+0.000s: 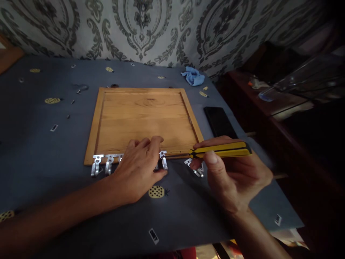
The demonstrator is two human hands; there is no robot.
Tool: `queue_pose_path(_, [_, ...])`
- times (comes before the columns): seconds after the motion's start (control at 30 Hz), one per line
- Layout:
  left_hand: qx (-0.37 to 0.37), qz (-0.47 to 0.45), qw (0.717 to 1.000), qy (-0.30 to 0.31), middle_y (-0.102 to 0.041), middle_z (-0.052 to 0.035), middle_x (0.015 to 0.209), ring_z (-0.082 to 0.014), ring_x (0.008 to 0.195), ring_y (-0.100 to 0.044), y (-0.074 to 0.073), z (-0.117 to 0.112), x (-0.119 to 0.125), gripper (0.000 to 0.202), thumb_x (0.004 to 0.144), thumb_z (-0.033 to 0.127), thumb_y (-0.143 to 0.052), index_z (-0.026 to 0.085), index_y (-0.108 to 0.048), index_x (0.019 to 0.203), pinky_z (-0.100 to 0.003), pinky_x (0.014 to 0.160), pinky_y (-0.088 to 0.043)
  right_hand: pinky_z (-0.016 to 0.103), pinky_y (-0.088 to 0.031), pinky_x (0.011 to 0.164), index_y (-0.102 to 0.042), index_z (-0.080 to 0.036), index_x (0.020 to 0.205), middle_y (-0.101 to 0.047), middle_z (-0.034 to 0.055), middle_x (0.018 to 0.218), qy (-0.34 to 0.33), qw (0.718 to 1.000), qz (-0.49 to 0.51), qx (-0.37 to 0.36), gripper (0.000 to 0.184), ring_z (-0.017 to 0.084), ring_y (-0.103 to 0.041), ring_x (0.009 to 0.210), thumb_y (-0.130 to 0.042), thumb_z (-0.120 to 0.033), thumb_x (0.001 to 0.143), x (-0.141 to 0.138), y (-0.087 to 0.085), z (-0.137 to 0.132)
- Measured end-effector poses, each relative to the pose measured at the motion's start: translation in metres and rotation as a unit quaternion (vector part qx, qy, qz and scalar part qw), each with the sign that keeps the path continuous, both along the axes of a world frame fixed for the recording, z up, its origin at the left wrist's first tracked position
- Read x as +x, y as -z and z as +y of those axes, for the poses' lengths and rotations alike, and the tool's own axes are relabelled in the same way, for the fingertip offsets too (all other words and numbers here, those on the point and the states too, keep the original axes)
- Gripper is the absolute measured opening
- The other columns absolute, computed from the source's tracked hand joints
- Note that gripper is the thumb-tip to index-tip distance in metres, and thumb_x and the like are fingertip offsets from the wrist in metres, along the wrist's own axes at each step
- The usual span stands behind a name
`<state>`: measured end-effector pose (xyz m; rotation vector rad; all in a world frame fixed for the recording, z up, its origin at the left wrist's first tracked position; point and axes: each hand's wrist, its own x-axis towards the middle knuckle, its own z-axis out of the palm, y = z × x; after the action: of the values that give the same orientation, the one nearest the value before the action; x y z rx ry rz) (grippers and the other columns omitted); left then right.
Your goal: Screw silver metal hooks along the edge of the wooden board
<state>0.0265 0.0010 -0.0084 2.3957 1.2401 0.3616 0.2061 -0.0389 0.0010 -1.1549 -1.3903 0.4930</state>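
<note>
A square wooden board [142, 115] with a raised frame lies on a blue-grey cloth. Several silver metal hooks [96, 164] sit along its near edge. My left hand [140, 169] rests over that edge, its fingers curled around one hook [163, 161] and holding it against the board. My right hand [231, 172] grips a yellow and black screwdriver [222, 150], held level, its tip pointing left at the hook by my left fingers. Another loose hook [196, 169] lies on the cloth under the screwdriver shaft.
A black phone [219, 121] lies right of the board. A crumpled blue cloth [192, 76] sits at the back. Small screws and bits [78, 90] are scattered at the left. A dark wooden cabinet [283, 118] stands to the right, patterned wallpaper behind.
</note>
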Motion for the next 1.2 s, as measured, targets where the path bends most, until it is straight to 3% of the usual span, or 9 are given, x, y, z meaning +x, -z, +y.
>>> queue_pose_path(0.97, [-0.009,0.005,1.0,0.0,-0.066,-0.0092,0.112,-0.0297,0.106,-0.061,-0.0016,0.0007,0.0018,0.061,0.076,0.025,-0.077,0.014,-0.041,0.124,-0.046,0.093,-0.043,0.029,-0.05,0.048,-0.066,-0.026,0.093,-0.069,-0.0024,0.081,-0.024,0.997,-0.063,0.033,0.011,0.011,-0.063,0.054,-0.068,-0.018,0.086,0.004,0.0022,0.0043])
queue_pose_path(1.2, [-0.003,0.012,1.0,0.006,-0.067,-0.0098,0.11,-0.0302,0.105,-0.06,-0.0017,-0.0003,0.0013,0.06,0.077,0.027,-0.077,0.014,-0.042,0.124,-0.045,0.089,-0.043,0.032,-0.055,0.058,-0.068,-0.027,0.095,-0.072,-0.0012,0.091,-0.04,0.996,-0.081,0.001,0.013,0.014,-0.067,0.062,-0.066,-0.018,0.086,0.0028,-0.0047,0.003])
